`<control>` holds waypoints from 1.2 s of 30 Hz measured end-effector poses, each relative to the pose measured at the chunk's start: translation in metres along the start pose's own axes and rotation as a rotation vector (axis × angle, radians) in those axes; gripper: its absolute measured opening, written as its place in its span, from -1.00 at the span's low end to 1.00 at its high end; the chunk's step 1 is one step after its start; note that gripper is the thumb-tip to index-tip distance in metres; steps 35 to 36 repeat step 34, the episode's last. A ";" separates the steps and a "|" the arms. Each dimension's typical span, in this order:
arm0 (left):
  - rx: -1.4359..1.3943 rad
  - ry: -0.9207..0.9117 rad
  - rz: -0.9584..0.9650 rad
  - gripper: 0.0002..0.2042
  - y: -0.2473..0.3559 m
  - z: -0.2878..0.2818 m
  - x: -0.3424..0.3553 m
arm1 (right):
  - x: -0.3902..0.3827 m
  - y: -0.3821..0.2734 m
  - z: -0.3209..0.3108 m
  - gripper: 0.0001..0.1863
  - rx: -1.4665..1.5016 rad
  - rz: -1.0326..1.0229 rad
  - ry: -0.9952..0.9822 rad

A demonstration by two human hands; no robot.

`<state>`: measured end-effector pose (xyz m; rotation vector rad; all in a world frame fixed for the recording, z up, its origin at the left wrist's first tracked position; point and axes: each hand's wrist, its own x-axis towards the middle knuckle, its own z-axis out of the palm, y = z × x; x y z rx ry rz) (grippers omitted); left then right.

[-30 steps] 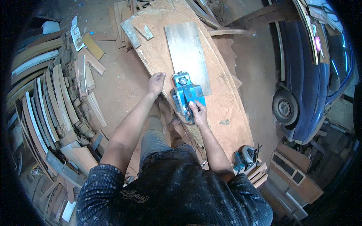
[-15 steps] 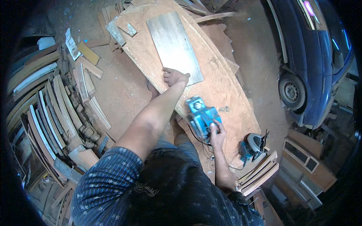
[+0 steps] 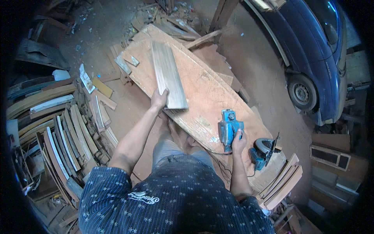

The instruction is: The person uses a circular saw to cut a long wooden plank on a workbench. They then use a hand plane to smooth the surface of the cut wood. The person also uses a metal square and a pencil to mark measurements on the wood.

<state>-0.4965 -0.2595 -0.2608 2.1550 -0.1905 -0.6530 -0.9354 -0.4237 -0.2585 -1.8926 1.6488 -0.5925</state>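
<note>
My left hand (image 3: pixel 159 98) is closed round the near left edge of a flat greyish-brown wooden board (image 3: pixel 171 76). That board is tilted on the worktable (image 3: pixel 206 93), its left edge raised and its thickness showing. Under the board my left fingers are partly hidden. On the right, my right hand (image 3: pixel 239 142) is wrapped round the handle of a blue electric planer (image 3: pixel 230 126), which stands on the table near its front edge. A dark cord trails from the planer. Just right of that hand sits a circular saw (image 3: pixel 263 152) with a blue body.
Two small wood offcuts (image 3: pixel 124 64) lie at the table's far left. Stacked curved wooden pieces (image 3: pixel 70 132) fill the floor on the left. Curved pieces (image 3: pixel 282 183) also lie at the near right. A blue car (image 3: pixel 311 54) stands at the right.
My left hand has gone from lying across the board's near end to gripping its left edge, now lifted. My right hand and the planer have shifted right. The head view has moved.
</note>
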 end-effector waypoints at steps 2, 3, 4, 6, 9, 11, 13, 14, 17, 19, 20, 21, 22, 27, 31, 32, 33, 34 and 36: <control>-0.114 -0.194 -0.120 -0.60 0.053 -0.036 -0.038 | 0.003 -0.053 -0.015 -0.62 0.022 -0.118 0.081; -0.169 -0.285 -0.187 -0.62 0.070 -0.050 -0.052 | 0.001 -0.085 -0.028 -0.62 0.033 -0.179 0.112; -0.326 -0.307 -0.236 -0.63 0.077 -0.063 -0.058 | -0.001 -0.131 -0.042 -0.67 0.358 -0.062 -0.023; -0.651 -0.375 -0.349 -0.65 0.084 -0.080 -0.064 | -0.013 -0.212 -0.091 -0.67 0.929 0.008 -0.359; -0.937 -0.463 -0.449 -0.68 0.082 -0.103 -0.069 | -0.043 -0.315 -0.183 -0.65 1.367 -0.515 -0.815; -0.965 -0.429 -0.423 -0.68 0.075 -0.109 -0.063 | -0.068 -0.358 -0.231 -0.68 1.719 -0.545 -1.214; -0.952 -0.454 -0.453 -0.68 0.086 -0.105 -0.062 | -0.078 -0.381 -0.262 -0.75 1.807 -0.631 -1.476; -0.972 -0.454 -0.447 -0.68 0.079 -0.105 -0.061 | -0.080 -0.387 -0.274 -0.79 1.815 -0.665 -1.568; -1.010 -0.391 -0.454 -0.67 0.088 -0.094 -0.072 | -0.123 -0.377 -0.299 -0.82 1.958 -0.552 -1.340; -1.048 -0.392 -0.485 -0.66 0.086 -0.097 -0.070 | -0.145 -0.370 -0.307 -0.75 1.989 -0.422 -1.065; -1.081 -0.504 -0.490 -0.64 0.072 -0.104 -0.063 | -0.156 -0.332 -0.297 -0.73 1.985 -0.317 -1.080; -1.052 -0.496 -0.466 -0.64 0.071 -0.092 -0.061 | -0.165 -0.294 -0.289 -0.70 1.968 -0.246 -1.069; -1.027 -0.460 -0.434 -0.64 0.070 -0.092 -0.062 | -0.145 -0.301 -0.284 -0.70 1.873 -0.432 -1.267; -0.906 -0.345 -0.379 -0.64 0.069 -0.089 -0.087 | -0.085 -0.303 -0.227 -0.84 1.161 -0.848 -1.454; -0.075 -0.376 -0.291 -0.63 0.128 -0.068 -0.162 | -0.043 -0.210 -0.088 -0.58 0.551 -0.212 -0.607; -0.035 -0.370 -0.155 -0.56 0.141 -0.060 -0.187 | -0.027 -0.176 -0.047 -0.50 0.438 -0.204 -0.490; 0.002 -0.355 -0.022 -0.50 0.145 -0.054 -0.206 | -0.019 -0.156 -0.015 -0.25 0.460 0.036 -0.718; 0.155 -0.250 0.106 -0.37 0.129 -0.047 -0.213 | -0.014 -0.143 0.011 0.00 0.470 0.278 -0.947; 0.155 -0.250 0.106 -0.37 0.129 -0.047 -0.213 | -0.014 -0.143 0.011 0.00 0.470 0.278 -0.947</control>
